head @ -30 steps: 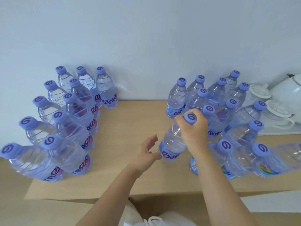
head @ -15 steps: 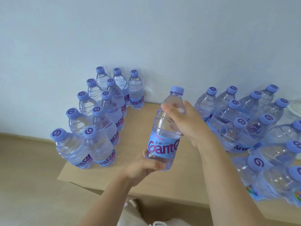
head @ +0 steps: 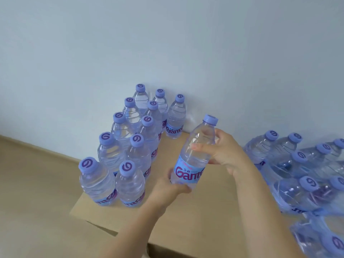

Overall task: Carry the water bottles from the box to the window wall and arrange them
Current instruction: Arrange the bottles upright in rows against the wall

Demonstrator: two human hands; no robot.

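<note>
Item in hand: one bottle [head: 193, 155], full, capped, label toward me, tilted slightly with the cap leaning right, held in the air over the cardboard [head: 210, 207] between two groups. Right hand [head: 226, 155]: fingers curled round the bottle's upper body just below the shoulder, thumb across the front. Left hand [head: 168, 189]: fingers clamped under and round the base, below the label. Left group [head: 130, 146]: upright bottles in two rows running from the near cardboard edge back to the wall [head: 167, 43], with a third bottle beside the far end; caps up, standing close together. Right group [head: 301, 168]: bottles packed tight, partly in torn blue wrap, blurred at the frame edge; I cannot count them. Floor [head: 33, 183]: pale wood, left of the cardboard. Step, as I judge it: I am moving one bottle toward the arranged rows, transfer under way, bottle not yet set down. Next move, as I judge it: bring the bottle upright, lower it onto bare cardboard just beside the rows, in line with them, then loosen both hands. Care point: neighbours stand close, so a sideways nudge could topple one.
</note>
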